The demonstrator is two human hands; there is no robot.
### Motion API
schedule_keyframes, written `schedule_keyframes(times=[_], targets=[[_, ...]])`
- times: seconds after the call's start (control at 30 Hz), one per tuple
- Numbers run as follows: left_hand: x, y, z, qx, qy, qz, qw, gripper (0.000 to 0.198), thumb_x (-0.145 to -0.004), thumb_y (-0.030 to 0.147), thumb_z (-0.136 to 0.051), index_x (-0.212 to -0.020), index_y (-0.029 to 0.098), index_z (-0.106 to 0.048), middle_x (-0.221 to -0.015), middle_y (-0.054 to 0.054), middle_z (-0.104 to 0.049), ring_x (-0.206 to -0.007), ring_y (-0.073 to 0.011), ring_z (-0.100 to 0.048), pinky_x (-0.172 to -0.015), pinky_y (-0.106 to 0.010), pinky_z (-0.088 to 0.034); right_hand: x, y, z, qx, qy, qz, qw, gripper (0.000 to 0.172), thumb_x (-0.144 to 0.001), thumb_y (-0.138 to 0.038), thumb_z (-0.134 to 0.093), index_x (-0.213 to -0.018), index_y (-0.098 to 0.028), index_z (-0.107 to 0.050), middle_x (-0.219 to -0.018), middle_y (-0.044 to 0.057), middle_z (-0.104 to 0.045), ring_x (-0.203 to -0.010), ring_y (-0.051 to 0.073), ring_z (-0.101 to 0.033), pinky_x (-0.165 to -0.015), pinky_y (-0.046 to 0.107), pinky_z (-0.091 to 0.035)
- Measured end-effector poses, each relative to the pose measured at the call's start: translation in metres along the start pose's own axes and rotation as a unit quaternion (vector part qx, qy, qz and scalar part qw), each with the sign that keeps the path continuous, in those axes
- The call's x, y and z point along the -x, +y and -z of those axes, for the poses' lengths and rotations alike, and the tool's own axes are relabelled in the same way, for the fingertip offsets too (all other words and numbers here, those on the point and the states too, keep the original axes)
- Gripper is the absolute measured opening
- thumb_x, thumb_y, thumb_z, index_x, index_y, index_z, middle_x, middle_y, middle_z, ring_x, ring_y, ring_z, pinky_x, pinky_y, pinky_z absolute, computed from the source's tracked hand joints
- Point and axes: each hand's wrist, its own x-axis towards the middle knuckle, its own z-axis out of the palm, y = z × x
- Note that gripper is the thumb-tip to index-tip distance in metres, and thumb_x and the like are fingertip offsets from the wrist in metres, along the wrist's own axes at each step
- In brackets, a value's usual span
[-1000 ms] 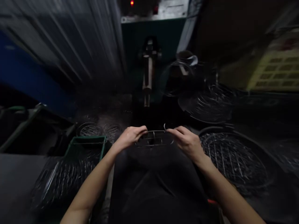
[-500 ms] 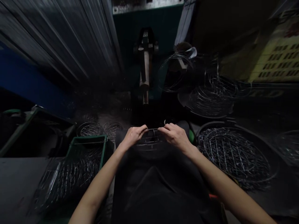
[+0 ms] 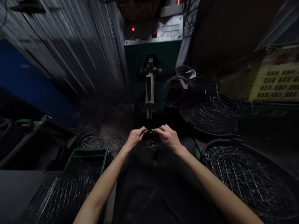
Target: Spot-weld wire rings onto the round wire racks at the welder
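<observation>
head view — left hand (image 3: 135, 137) and right hand (image 3: 168, 137) — both pinching a wire frame (image 3: 151, 131).

no text or number can be read

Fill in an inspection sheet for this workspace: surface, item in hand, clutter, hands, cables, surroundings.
Surface: dark covering, creased, at bottom centre.
Item in hand: wire frame; exact shape partly hidden.
Clutter: green crate at left; metal pieces heaped in a black tray at right.
Hands: left hand and right hand both pinch the frame's far edge.
Cables: dark strands at upper right of the machine; type unclear.
Surroundings: red light lit; yellow crate at right.
</observation>
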Motion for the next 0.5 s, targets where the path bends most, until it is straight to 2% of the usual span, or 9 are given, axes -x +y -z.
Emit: schedule_keyframes(times=[0.2,0.5], targets=[[-0.025,-0.018,0.006,0.015,0.010,-0.022,1.000,0.026,-0.091,0.033,-0.038,-0.088,0.018,-0.059,-0.069,0.003,-0.057,-0.059,-0.0078,-0.048,-0.057,-0.017,-0.032,-0.022,0.014,-0.018,0.048,0.044,0.008,0.998,0.025,-0.090,-0.017,-0.045,-0.099,-0.027,-0.066,-0.077,0.002,-0.060,-0.071,0.013,-0.045,-0.056,0.024,-0.030],[-0.040,-0.038,-0.006,0.013,0.009,-0.018,1.000,0.028,-0.091,0.033,-0.036,-0.086,0.018,-0.058,-0.069,0.001,-0.058,-0.061,-0.0093,-0.047,-0.060,-0.019,-0.034,-0.027,0.029,-0.032,0.011,0.055,-0.014,0.998,0.022,-0.091,-0.024,-0.047,-0.100,-0.026,-0.067,-0.077,0.003,-0.059,-0.072,0.012,-0.048,-0.058,0.022,-0.034]])
